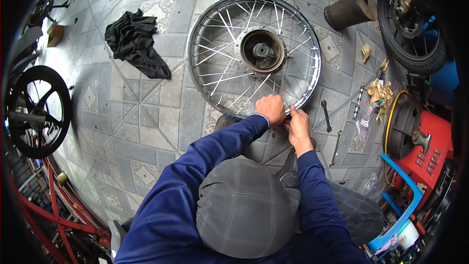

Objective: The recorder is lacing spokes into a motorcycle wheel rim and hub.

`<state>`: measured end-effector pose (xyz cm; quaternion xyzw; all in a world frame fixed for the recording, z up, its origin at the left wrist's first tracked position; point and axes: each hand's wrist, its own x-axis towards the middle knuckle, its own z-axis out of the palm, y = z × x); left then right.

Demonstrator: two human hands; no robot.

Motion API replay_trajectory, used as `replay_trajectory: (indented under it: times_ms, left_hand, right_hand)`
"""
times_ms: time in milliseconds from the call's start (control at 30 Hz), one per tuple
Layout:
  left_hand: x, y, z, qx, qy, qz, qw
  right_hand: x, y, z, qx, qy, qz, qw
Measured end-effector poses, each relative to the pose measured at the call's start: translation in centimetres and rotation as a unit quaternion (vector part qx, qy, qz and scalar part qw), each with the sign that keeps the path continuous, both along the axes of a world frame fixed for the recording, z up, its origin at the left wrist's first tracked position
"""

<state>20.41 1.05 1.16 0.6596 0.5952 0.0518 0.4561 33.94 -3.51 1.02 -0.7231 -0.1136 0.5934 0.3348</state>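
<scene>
A spoked motorcycle wheel without a tyre lies in front of me, with a chrome rim (317, 61) and a drum hub (279, 53) at its centre. My left hand (270, 109) is closed in a fist over the near part of the rim. Just to its right, my right hand (299, 128) pinches at the rim's near edge, thumb uppermost. What lies between those fingertips is too small and covered to make out. Two spanners, a dark one (326, 116) and a shinier one (335, 147), rest on the floor right of my right hand.
A crumpled black cloth (132, 39) lies on the tiles at left. Beyond the wheel, to the right, is a rusty metal cylinder (346, 13). Black wheels stand at left (62, 102) and right (385, 19). A red metal box (435, 139) and blue curved part (415, 198) are at right.
</scene>
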Motion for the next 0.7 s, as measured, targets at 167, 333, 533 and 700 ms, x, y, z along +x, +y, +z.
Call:
replay_trajectory:
  times_ms: [167,333,533,700]
  left_hand:
    - [-0.1,0.1,-0.4,-0.006,0.01,-0.006,1.0]
    - [0.1,0.1,-0.5,-0.006,0.036,-0.016,0.999]
    - [0.0,0.2,-1.1,-0.003,0.047,-0.027,0.999]
    - [0.2,-0.1,0.1,0.0,0.067,-0.014,0.998]
  right_hand:
    - [-0.6,0.0,0.2,0.003,-0.001,-0.02,1.0]
    - [-0.8,0.0,0.0,0.007,-0.03,-0.03,0.999]
    - [0.3,-1.0,-2.7,0.03,-0.101,0.054,0.993]
    - [-0.3,-0.8,-1.2,0.013,-0.092,0.02,0.996]
